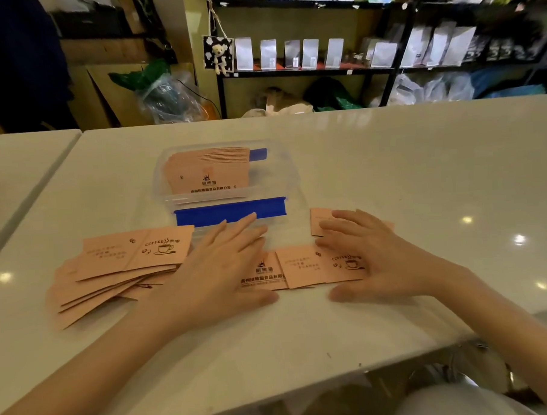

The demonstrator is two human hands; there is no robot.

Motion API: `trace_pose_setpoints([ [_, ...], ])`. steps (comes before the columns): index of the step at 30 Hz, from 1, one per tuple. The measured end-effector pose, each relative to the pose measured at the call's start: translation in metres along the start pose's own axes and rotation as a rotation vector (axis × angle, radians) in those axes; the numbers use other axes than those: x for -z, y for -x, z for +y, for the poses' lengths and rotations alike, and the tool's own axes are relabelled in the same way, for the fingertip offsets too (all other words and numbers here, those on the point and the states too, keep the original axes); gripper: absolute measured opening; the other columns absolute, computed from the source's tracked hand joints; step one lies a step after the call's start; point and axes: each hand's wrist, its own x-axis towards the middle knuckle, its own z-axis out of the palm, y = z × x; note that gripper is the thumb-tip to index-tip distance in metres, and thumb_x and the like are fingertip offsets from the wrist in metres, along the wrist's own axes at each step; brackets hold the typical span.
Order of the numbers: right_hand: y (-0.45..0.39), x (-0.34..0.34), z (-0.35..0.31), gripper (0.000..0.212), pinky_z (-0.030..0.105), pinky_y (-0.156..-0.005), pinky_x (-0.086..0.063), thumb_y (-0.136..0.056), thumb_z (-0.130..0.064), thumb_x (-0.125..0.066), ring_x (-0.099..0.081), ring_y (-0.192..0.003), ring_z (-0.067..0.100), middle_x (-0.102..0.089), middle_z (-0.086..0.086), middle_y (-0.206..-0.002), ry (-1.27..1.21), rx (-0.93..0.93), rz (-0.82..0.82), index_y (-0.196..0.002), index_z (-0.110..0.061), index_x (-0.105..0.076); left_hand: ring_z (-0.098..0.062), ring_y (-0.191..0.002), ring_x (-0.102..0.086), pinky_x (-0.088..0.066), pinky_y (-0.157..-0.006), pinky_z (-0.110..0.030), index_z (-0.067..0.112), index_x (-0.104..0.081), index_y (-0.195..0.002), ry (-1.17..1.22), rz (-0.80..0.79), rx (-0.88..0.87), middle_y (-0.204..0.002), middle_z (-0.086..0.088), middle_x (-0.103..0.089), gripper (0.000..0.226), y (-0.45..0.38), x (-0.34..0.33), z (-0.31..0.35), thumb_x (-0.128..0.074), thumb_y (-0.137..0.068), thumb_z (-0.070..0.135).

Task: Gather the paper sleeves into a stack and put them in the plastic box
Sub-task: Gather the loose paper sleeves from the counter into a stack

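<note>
Pink paper sleeves printed with a coffee cup lie on the white table. A loose fanned pile (118,270) lies at the left. A few sleeves (303,268) lie flat between my hands, and one more (318,219) pokes out from under my right fingers. The clear plastic box (283,175) stands behind them and holds a stack of sleeves (208,172). My left hand (218,266) rests flat with spread fingers on the sleeves. Palm down over the right-hand sleeves, my right hand (371,256) also has its fingers apart.
The box's lid (231,210) with a blue clip strip lies just in front of the box, under my left fingertips. A second table (17,174) adjoins at the left. Shelves with white pouches (309,53) stand behind the table.
</note>
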Motion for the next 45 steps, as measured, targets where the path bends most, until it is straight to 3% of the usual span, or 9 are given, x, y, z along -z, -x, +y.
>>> trace_pose_setpoints([
  [5,0.000,-0.006,0.003,0.083,0.027,-0.108,0.013,-0.063,-0.071,-0.043,0.003,-0.138,0.006,-0.019,-0.008,-0.151,-0.021,0.019,0.052,-0.135,-0.032,-0.029,-0.005,-0.138,0.012,0.004,-0.107,-0.024,0.018,-0.020,-0.139,0.044,-0.105,0.088,-0.153,0.009,-0.008,0.081,-0.002,0.002,0.004,-0.040,-0.076,0.065],
  [10,-0.002,-0.007,0.005,0.068,0.024,-0.107,0.007,-0.068,-0.064,-0.051,-0.003,-0.135,0.003,-0.027,-0.009,-0.147,-0.066,0.034,0.093,-0.128,-0.033,-0.039,-0.006,-0.139,0.003,-0.006,-0.112,-0.027,0.020,-0.026,-0.137,0.086,-0.089,0.102,-0.152,0.009,-0.013,0.073,-0.004,0.002,0.006,-0.045,-0.078,0.059],
  [14,-0.006,-0.005,0.005,0.071,0.020,-0.106,0.000,-0.065,-0.067,-0.050,-0.010,-0.130,-0.002,-0.037,-0.012,-0.140,-0.090,0.069,0.171,-0.126,-0.032,-0.043,-0.003,-0.138,0.002,-0.003,-0.108,-0.023,0.022,-0.040,-0.130,0.063,0.027,0.085,-0.151,0.012,-0.015,0.067,0.002,0.002,0.008,-0.047,-0.076,0.061],
  [22,-0.029,0.013,-0.028,0.064,0.031,-0.111,-0.010,-0.068,-0.063,-0.050,-0.016,-0.131,0.002,-0.037,-0.012,-0.137,-0.176,0.177,0.381,-0.123,-0.030,-0.045,-0.004,-0.132,-0.010,-0.008,-0.110,-0.030,0.022,-0.058,-0.115,0.012,0.315,0.088,-0.143,0.006,-0.037,0.074,0.032,0.035,-0.007,-0.040,-0.060,0.068],
  [29,-0.073,0.027,-0.075,0.061,0.016,-0.104,-0.002,-0.068,-0.065,-0.051,-0.009,-0.122,-0.017,-0.030,-0.027,-0.130,-0.274,0.285,0.441,-0.122,-0.039,-0.041,-0.001,-0.134,-0.009,-0.013,-0.111,-0.036,0.025,-0.054,-0.119,0.021,0.373,0.250,-0.144,0.011,-0.034,0.078,0.064,0.061,-0.055,-0.043,-0.058,0.073],
  [33,-0.102,0.026,-0.107,0.062,0.028,-0.108,-0.010,-0.071,-0.065,-0.046,-0.022,-0.130,0.006,-0.036,-0.016,-0.135,-0.292,0.335,0.456,-0.124,-0.034,-0.042,0.004,-0.130,-0.005,-0.012,-0.109,-0.033,0.026,-0.053,-0.120,0.055,0.360,0.339,-0.145,0.012,-0.031,0.086,0.077,0.068,-0.081,-0.041,-0.050,0.075],
  [36,-0.121,0.022,-0.131,0.063,0.035,-0.110,-0.012,-0.070,-0.067,-0.042,-0.021,-0.131,0.010,-0.037,-0.012,-0.138,-0.272,0.354,0.437,-0.123,-0.033,-0.042,0.001,-0.133,-0.008,-0.014,-0.112,-0.037,0.031,-0.052,-0.122,0.133,0.308,0.383,-0.145,0.014,-0.031,0.084,0.087,0.062,-0.096,-0.045,-0.050,0.074],
  [39,-0.132,0.015,-0.143,0.066,0.042,-0.112,-0.010,-0.069,-0.069,-0.039,-0.013,-0.134,0.010,-0.030,-0.009,-0.144,-0.263,0.339,0.386,-0.125,-0.033,-0.041,-0.012,-0.133,-0.028,-0.031,-0.107,-0.047,0.046,-0.045,-0.118,0.275,0.325,0.369,-0.140,0.012,-0.039,0.067,0.090,0.054,-0.100,-0.059,-0.055,0.065],
  [45,-0.139,-0.002,-0.154,0.069,0.037,-0.110,0.009,-0.072,-0.068,-0.043,0.003,-0.136,0.010,-0.015,-0.007,-0.151,-0.142,0.356,0.307,-0.130,-0.032,-0.035,0.008,-0.107,-0.033,-0.035,-0.096,-0.019,0.041,-0.047,-0.118,0.392,0.344,0.360,-0.109,0.036,-0.036,0.065,0.095,0.038,-0.106,-0.066,-0.058,0.060],
])
